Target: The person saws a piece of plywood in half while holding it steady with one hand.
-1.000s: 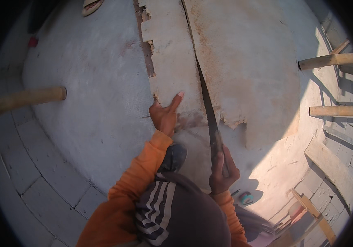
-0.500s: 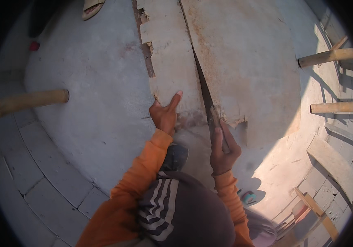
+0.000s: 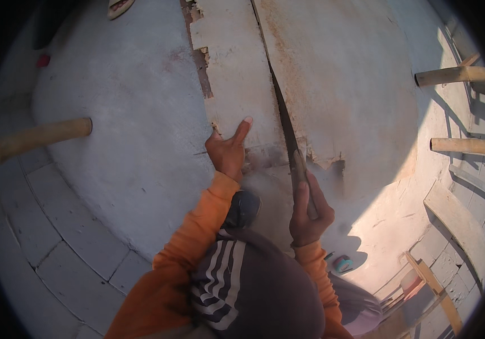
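Note:
A weathered plywood sheet (image 3: pixel 344 107) lies in front of me, with a long cut separating a narrow plywood strip (image 3: pixel 234 73) along its left side. My left hand (image 3: pixel 228 151) grips the strip's near left edge, thumb stretched over the top and fingers curled at the ragged side. In my right hand (image 3: pixel 312 217) is the handle of a handsaw (image 3: pixel 288 121). Its dark blade sits in the cut and points away from me. The strip's left edge is chipped and broken.
Bamboo poles (image 3: pixel 44 138) (image 3: pixel 460 146) stick in from both sides. A teal tape measure (image 3: pixel 342 263) lies right of my right forearm. Wood pieces (image 3: pixel 434 291) and a board (image 3: pixel 460 231) lie at right. A sandaled foot (image 3: pixel 119 8) shows at the far left.
My right hand and the saw have shifted slightly back toward me along the cut. My left hand keeps its hold on the strip. The whole view has moved a little.

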Motion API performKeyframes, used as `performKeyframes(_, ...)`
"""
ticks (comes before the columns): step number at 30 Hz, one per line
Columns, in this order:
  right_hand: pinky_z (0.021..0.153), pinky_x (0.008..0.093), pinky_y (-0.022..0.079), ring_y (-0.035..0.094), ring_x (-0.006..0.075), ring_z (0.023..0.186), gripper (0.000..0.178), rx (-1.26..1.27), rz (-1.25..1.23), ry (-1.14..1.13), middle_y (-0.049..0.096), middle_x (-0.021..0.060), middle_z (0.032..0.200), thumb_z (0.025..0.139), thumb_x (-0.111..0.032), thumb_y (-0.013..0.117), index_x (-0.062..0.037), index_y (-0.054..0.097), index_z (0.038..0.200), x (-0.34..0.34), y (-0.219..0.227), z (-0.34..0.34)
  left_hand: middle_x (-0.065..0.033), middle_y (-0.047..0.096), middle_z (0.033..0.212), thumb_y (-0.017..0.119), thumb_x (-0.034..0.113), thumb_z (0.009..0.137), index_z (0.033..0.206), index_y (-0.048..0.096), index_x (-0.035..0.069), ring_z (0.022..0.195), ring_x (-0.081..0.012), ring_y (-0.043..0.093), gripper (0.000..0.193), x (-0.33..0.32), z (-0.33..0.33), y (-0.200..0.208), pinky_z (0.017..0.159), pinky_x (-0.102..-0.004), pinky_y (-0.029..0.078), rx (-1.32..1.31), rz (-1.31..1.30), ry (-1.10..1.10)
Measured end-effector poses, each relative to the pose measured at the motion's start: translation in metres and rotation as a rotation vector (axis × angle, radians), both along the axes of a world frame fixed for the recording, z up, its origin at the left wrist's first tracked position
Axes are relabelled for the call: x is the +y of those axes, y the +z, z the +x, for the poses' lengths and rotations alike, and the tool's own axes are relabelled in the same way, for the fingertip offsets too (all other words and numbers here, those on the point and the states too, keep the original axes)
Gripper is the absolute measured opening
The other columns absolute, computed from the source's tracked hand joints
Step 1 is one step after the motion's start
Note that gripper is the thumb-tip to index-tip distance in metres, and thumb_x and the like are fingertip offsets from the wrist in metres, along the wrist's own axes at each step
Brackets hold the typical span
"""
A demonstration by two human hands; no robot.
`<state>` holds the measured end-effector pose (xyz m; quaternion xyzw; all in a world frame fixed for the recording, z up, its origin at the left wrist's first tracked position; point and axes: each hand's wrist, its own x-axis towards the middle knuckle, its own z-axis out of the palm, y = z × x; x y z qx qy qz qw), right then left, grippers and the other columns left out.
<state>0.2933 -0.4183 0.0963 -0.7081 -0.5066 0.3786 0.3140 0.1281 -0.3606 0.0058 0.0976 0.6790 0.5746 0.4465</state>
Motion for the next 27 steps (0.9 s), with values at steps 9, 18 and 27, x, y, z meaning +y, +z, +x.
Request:
performKeyframes(9,0.075,0.0270,0.057,0.076,0.0163,0.081,0.030,-0.005,0.089,-0.033,0.079,0.0217,0.100,0.096,-0.004,0.069,0.0044,0.072,0.125,-0.024,-0.017,0.016,-0.0086,0.072,0.121,0.085,0.012,0.090,0.127,0.066,-0.005,0.107,-0.0144,0.064,0.045,0.010,0.004,0.002,0.098,-0.0267,0.049,-0.080,0.039,-0.017)
performKeyframes(18,0.072,0.0289,0.059,0.077,0.0181,0.075,0.031,-0.187,0.260,-0.120,0.079,0.0232,0.098,0.094,-0.004,0.068,0.0071,0.072,0.123,-0.143,0.029,0.054,-0.0090,0.072,0.121,0.085,0.013,0.090,0.127,0.066,-0.006,0.106,-0.0150,0.064,0.045,0.014,0.007,0.001,0.097,-0.0271,0.049,-0.057,0.031,-0.014)
performKeyframes(27,0.073,0.0269,0.055,0.071,0.0132,0.080,0.029,0.024,0.042,0.004,0.079,0.0174,0.095,0.099,-0.008,0.067,0.0058,0.072,0.124,-0.008,-0.003,0.004,-0.0091,0.073,0.117,0.085,0.010,0.089,0.123,0.068,-0.007,0.102,-0.0150,0.065,0.042,-0.001,0.000,0.004,0.093,-0.0269,0.050,-0.023,-0.030,0.031)
